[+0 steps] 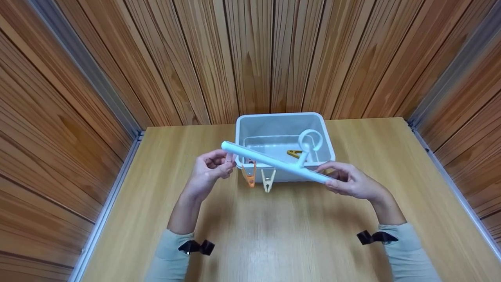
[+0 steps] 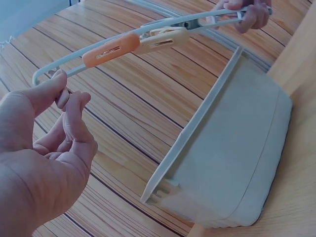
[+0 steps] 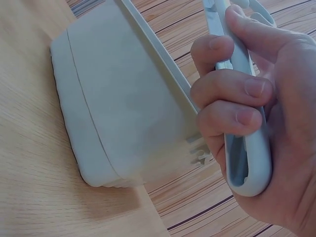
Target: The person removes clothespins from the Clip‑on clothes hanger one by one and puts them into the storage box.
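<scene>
A light blue clothes hanger (image 1: 266,158) with a ring-shaped hook (image 1: 310,140) is held up slantwise before the bin, its left end higher. My right hand (image 1: 354,182) grips its right end, fingers curled round the bar in the right wrist view. At the other end my left hand (image 1: 209,172) pinches a small pale pink clothespin (image 2: 62,98) between thumb and fingers, partly hidden by them. An orange clothespin (image 2: 111,50) and a cream clothespin (image 2: 163,40) hang side by side from the bar.
Behind the hanger, a pale grey plastic bin (image 1: 282,114) stands on the wooden table (image 1: 250,235). A yellow clothespin (image 1: 293,153) lies inside it. Wood-plank walls (image 1: 254,58) enclose the table at the back and sides.
</scene>
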`<move>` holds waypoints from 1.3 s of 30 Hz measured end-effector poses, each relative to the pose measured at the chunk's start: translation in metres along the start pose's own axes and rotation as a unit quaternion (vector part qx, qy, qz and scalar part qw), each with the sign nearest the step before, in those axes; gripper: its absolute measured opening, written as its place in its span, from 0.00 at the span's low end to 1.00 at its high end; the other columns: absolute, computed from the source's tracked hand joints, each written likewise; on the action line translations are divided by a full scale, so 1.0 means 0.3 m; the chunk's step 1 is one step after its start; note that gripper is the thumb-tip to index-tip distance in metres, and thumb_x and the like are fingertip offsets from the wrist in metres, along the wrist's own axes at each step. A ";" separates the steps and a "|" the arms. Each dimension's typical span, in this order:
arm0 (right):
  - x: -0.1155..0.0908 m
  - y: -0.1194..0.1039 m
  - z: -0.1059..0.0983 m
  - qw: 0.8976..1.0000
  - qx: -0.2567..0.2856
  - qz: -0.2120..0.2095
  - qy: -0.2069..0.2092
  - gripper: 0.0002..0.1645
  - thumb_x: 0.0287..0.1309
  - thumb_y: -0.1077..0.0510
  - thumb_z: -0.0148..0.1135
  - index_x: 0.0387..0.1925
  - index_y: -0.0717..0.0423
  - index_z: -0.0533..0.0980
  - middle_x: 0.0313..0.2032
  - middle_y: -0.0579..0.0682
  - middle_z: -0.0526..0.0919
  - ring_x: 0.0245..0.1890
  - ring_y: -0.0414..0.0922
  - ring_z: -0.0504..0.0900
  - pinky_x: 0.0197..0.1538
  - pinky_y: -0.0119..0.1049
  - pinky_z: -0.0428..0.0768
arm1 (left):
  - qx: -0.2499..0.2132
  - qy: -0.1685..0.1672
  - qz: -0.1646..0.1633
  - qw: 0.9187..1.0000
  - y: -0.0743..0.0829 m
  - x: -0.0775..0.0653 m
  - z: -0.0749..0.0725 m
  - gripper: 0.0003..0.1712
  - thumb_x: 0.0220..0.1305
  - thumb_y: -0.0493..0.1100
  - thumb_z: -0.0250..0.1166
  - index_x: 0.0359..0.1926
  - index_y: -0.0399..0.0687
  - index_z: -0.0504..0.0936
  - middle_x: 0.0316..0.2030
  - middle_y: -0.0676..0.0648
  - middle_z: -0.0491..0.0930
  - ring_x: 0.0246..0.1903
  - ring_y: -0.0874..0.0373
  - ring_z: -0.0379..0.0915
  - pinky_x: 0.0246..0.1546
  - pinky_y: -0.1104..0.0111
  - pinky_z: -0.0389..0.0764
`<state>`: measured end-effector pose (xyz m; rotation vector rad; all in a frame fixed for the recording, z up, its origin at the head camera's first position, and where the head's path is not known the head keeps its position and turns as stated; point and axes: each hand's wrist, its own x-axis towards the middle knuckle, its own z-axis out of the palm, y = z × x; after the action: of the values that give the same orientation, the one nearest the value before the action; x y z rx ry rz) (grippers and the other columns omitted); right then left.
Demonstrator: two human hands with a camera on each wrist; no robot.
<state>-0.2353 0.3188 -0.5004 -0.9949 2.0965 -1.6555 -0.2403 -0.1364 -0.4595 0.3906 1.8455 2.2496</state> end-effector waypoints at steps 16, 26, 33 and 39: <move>-0.002 -0.003 -0.013 1.000 -0.012 -0.003 -0.001 0.24 0.77 0.75 0.55 0.68 0.60 0.78 0.31 0.50 0.81 0.25 0.44 0.74 0.25 0.31 0.75 | 0.094 0.104 -0.011 0.990 -0.008 0.011 0.002 0.22 0.68 0.30 0.76 0.62 0.42 0.86 0.37 0.52 0.87 0.36 0.59 0.82 0.38 0.73 0.84; -0.011 -0.001 -0.026 0.999 -0.036 0.001 0.024 0.23 0.78 0.75 0.54 0.68 0.64 0.77 0.35 0.39 0.84 0.27 0.43 0.77 0.27 0.32 0.76 | 0.125 0.176 0.014 0.976 -0.002 0.021 0.018 0.26 0.66 0.30 0.79 0.64 0.38 0.86 0.45 0.50 0.89 0.45 0.59 0.86 0.47 0.73 0.87; -0.004 -0.001 -0.024 0.999 -0.032 -0.004 0.037 0.21 0.77 0.75 0.55 0.67 0.67 0.76 0.31 0.47 0.82 0.26 0.38 0.75 0.25 0.31 0.73 | 0.030 0.134 0.016 0.990 -0.014 0.014 0.019 0.17 0.79 0.28 0.65 0.64 0.33 0.84 0.48 0.49 0.92 0.47 0.58 0.91 0.51 0.69 0.92; 0.000 0.000 -0.021 0.999 -0.034 -0.006 0.040 0.22 0.76 0.76 0.55 0.67 0.66 0.76 0.31 0.50 0.81 0.25 0.41 0.75 0.25 0.32 0.73 | -0.002 0.097 0.017 0.995 -0.020 0.010 0.017 0.16 0.79 0.27 0.63 0.63 0.38 0.82 0.51 0.49 0.92 0.52 0.57 0.91 0.55 0.65 0.93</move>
<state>-0.2393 0.3233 -0.4986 -0.9787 2.2158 -1.6656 -0.2416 -0.1294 -0.4642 0.2120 1.9391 2.3883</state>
